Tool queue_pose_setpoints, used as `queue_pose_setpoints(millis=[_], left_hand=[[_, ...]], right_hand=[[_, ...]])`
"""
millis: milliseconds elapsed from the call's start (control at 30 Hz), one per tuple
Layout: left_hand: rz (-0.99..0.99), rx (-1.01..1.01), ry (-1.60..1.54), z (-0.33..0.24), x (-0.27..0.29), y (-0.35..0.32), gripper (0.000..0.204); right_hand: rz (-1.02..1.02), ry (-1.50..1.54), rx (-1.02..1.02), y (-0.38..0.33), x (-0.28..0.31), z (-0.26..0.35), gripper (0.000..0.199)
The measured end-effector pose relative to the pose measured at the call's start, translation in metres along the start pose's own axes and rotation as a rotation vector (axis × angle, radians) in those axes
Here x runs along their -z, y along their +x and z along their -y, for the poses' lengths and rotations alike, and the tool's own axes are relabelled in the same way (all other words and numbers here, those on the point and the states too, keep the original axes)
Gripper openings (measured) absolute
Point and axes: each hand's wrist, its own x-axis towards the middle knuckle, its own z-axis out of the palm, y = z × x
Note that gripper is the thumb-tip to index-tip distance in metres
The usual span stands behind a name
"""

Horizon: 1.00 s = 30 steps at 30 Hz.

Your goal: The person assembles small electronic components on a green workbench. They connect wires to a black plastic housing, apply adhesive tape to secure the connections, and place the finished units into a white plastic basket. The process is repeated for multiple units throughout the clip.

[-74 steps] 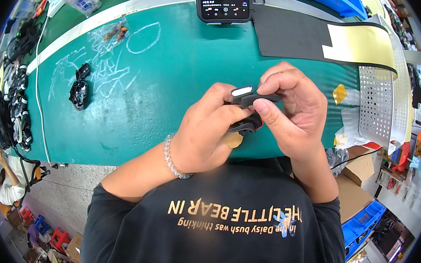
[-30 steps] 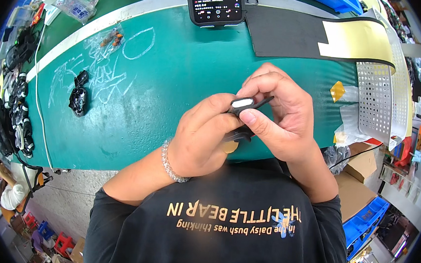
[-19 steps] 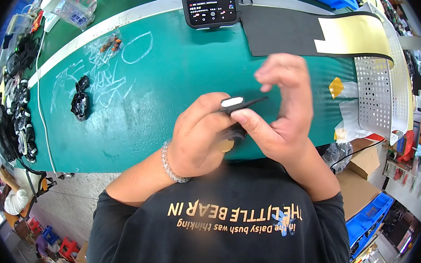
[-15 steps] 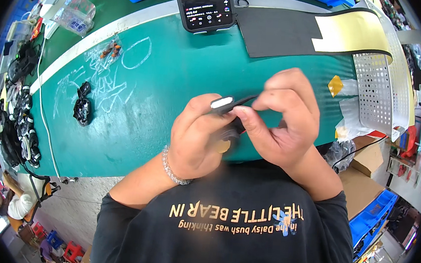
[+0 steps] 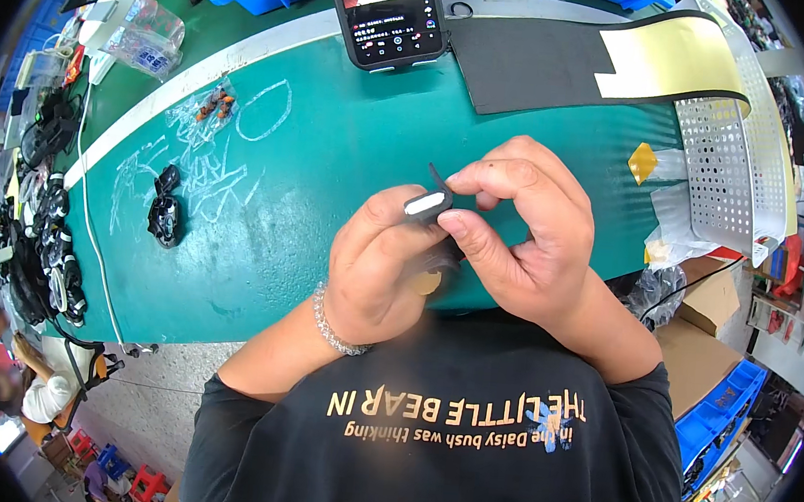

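Black printed T-shirt (image 5: 445, 424), short sleeves, silver beaded bracelet (image 5: 332, 326)

Bright, even overhead light fills the scene, with soft glare on the green worktop (image 5: 315, 150) toward 11 o'clock and only faint shadows below the hands. The centre is sharp; fisheye bending and a black vignette ring the rim.

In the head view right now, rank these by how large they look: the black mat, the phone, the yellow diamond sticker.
1. black mat
2. phone, cut off by the top edge, so its full size is unsure
3. yellow diamond sticker
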Motion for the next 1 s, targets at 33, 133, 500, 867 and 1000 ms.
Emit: queue_pose_setpoints(millis=[33,133,500,867,1000], left_hand=[[-0.006,-0.002,-0.014,0.001,-0.001,0.0,0.035],[0.002,-0.008,-0.034,0.001,-0.001,0.001,0.034],[0.061,-0.048,-0.102,0.001,0.001,0.005,0.036],[0.113,-0.048,-0.167,0.002,-0.001,0.004,0.039],[0.052,0.042,-0.08,-0.001,0.003,0.002,0.04]], right_hand=[[0.029,0.018,-0.001,0.0,0.001,-0.001,0.018],[0.092,0.065,-0.014,-0.001,0.003,-0.002,0.02],[0.223,0.253,-0.086,0.001,0.009,-0.003,0.02],[0.401,0.123,0.018,0.014,0.024,0.003,0.017],[0.214,0.077,0.062,0.012,0.025,0.003,0.018]])
